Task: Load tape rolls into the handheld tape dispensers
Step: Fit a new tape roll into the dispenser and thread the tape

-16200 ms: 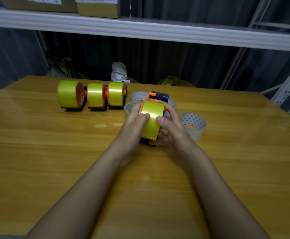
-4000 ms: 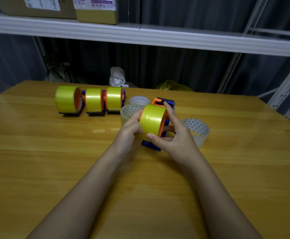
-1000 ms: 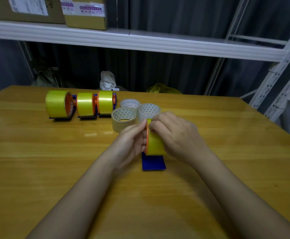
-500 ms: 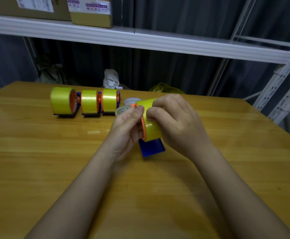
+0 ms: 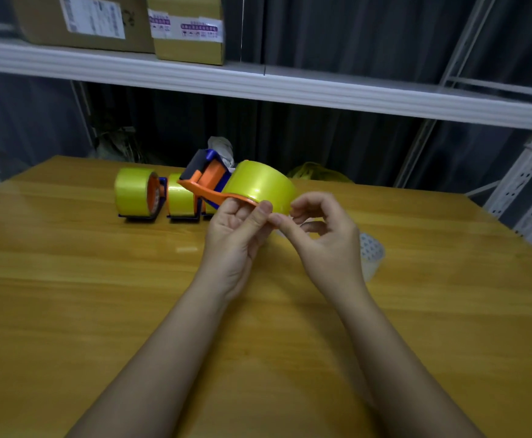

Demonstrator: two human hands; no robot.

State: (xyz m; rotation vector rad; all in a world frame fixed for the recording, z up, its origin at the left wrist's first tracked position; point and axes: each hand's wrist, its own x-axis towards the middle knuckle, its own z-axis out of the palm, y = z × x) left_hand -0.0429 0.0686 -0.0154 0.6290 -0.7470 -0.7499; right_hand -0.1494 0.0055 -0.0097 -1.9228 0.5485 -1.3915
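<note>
Left hand (image 5: 238,229): raised over mid-table, gripping the dispenser (image 5: 209,181) from below, thumb on its orange edge.
Right hand (image 5: 321,230): fingers curled, pinching at the roll's (image 5: 260,186) near rim, likely the tape end.
Done: roll seated; loaded dispensers (image 5: 138,194) stand far left.
Left: threading the tape; a clear roll (image 5: 370,254) waits right.
</note>
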